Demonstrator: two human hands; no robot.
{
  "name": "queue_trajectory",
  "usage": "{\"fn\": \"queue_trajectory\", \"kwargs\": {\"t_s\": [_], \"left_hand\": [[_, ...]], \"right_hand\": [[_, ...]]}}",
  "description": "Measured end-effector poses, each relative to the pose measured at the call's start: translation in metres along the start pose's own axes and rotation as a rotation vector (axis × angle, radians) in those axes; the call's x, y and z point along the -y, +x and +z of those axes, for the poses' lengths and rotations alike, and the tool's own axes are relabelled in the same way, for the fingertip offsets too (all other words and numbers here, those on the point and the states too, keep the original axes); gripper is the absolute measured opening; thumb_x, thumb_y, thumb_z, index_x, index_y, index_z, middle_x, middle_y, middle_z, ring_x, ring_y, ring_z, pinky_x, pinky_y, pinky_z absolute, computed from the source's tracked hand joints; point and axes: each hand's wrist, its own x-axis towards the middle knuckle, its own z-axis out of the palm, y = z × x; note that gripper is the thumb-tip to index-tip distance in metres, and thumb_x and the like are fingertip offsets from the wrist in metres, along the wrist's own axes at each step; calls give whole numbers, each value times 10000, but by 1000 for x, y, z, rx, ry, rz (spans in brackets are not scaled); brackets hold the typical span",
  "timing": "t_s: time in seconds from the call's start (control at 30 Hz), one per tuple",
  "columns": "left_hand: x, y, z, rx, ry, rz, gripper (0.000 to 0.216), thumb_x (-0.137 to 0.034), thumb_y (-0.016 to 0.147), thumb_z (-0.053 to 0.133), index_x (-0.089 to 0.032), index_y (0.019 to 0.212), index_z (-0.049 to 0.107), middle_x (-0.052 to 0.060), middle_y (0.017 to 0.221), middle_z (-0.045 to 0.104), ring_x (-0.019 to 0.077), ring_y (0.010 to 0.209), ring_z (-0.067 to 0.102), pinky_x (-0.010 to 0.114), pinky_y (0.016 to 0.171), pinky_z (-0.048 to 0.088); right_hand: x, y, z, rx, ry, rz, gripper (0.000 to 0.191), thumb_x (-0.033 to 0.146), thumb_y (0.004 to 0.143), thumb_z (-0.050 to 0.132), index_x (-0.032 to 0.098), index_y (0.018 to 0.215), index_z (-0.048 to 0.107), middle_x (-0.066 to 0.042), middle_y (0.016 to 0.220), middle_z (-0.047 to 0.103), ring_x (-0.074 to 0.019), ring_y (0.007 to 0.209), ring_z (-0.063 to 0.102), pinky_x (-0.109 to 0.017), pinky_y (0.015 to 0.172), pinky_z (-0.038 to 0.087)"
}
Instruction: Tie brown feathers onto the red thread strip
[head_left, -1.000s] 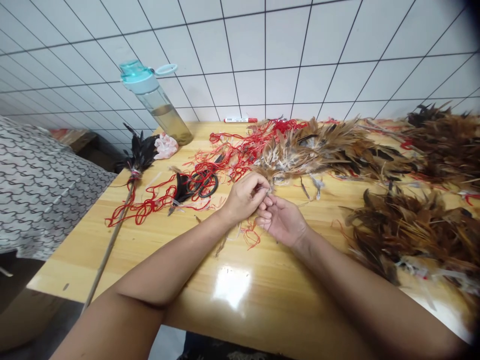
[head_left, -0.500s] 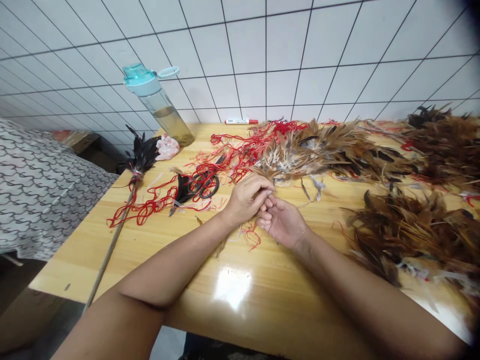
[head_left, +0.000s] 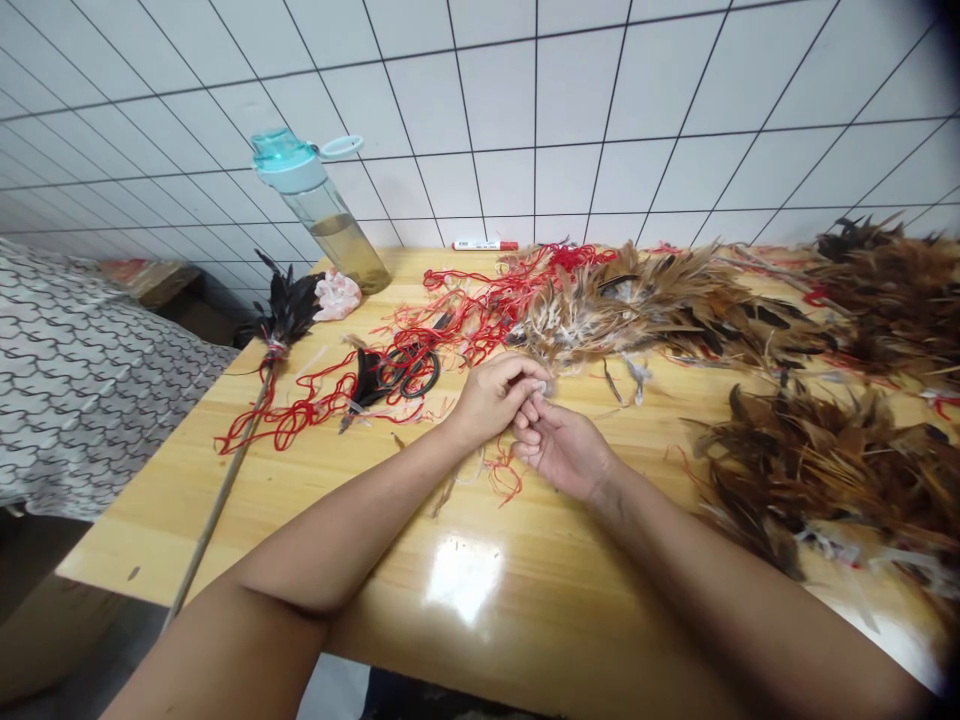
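My left hand (head_left: pixel 495 397) and my right hand (head_left: pixel 564 447) meet over the middle of the wooden table (head_left: pixel 465 560). The fingers of both are curled and pinched together at the near end of a strip of brown feathers (head_left: pixel 637 300). What sits between the fingertips is too small to name. Loose red string (head_left: pixel 504 476) lies just under the hands. More tangled red string (head_left: pixel 465 310) spreads to the left of the feathers, over black scissors (head_left: pixel 409 370).
A clear bottle with a teal lid (head_left: pixel 322 205) stands at the back left beside a pink crumpled bag (head_left: pixel 336 295). A stick with black feathers (head_left: pixel 247 420) lies at the left edge. More feather piles (head_left: pixel 840 470) fill the right. A red marker (head_left: pixel 484 245) lies by the tiled wall.
The hands have stayed in place with small finger movements; the view has tilted slightly.
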Motion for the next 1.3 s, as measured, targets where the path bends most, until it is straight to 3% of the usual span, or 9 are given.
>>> {"fn": "queue_trajectory", "kwargs": {"t_s": [0.13, 0.23, 0.47, 0.53, 0.63, 0.73, 0.8, 0.97, 1.3], "left_hand": [[0, -2, 0, 127, -262, -264, 102, -212, 839, 537, -164, 877, 619, -13, 670, 619, 71, 471, 550, 200, 446, 456], [1, -2, -2, 192, -423, -398, 115, -265, 850, 540, -173, 909, 577, -55, 555, 548, 69, 371, 493, 188, 359, 396], [7, 6, -10, 60, -440, -222, 110, -246, 795, 627, -140, 813, 604, 7, 755, 616, 83, 656, 560, 203, 610, 450], [9, 9, -13, 48, -415, -222, 113, -247, 799, 619, -135, 816, 616, 11, 765, 615, 85, 677, 548, 203, 638, 437], [11, 11, -17, 72, -358, -230, 107, -240, 799, 609, -135, 813, 627, 10, 741, 607, 89, 660, 535, 208, 634, 422], [9, 10, -17, 108, -327, -222, 97, -229, 799, 597, -140, 813, 632, 12, 730, 613, 96, 651, 542, 222, 640, 426], [7, 8, -15, 118, -315, -210, 95, -222, 803, 588, -142, 819, 636, 15, 739, 621, 101, 659, 551, 230, 653, 433], [4, 5, -9, 106, -271, -165, 94, -210, 823, 571, -144, 823, 639, 14, 762, 624, 97, 688, 555, 230, 682, 438], [5, 4, -6, 148, -252, -124, 91, -207, 822, 581, -145, 821, 647, 31, 794, 641, 112, 727, 579, 242, 713, 455]], "right_hand": [[-1, 1, -1, 7, -59, 10, 294, 313, 914, 515, 154, 673, 459, 28, 623, 475, -47, 465, 355, -162, 452, 296], [-2, 0, -3, 32, -160, 20, 281, 329, 891, 546, 147, 683, 496, 21, 628, 499, -48, 475, 381, -171, 468, 311], [13, -8, -5, -10, -690, 10, 285, 402, 759, 657, 149, 690, 545, 29, 599, 502, -64, 497, 410, -206, 498, 306], [25, -9, -7, -96, -946, -157, 231, 371, 780, 611, 166, 696, 545, 28, 597, 507, -88, 524, 428, -227, 528, 327], [43, -11, -9, -345, -1325, -612, 147, 295, 800, 555, 184, 705, 568, 2, 659, 547, -134, 626, 478, -267, 610, 366], [48, -12, -9, -443, -1514, -913, 113, 250, 819, 535, 189, 784, 623, -32, 767, 599, -154, 681, 513, -286, 646, 387], [43, -13, -9, -423, -1583, -961, 109, 236, 823, 548, 195, 821, 648, -34, 776, 602, -154, 671, 523, -283, 630, 391], [25, -7, -14, -427, -1691, -877, 93, 231, 810, 605, 200, 855, 680, -30, 766, 603, -158, 666, 546, -287, 620, 394], [29, 4, -28, -364, -1556, -925, 86, 216, 804, 600, 203, 771, 679, -32, 715, 598, -175, 692, 548, -296, 639, 409]]}}
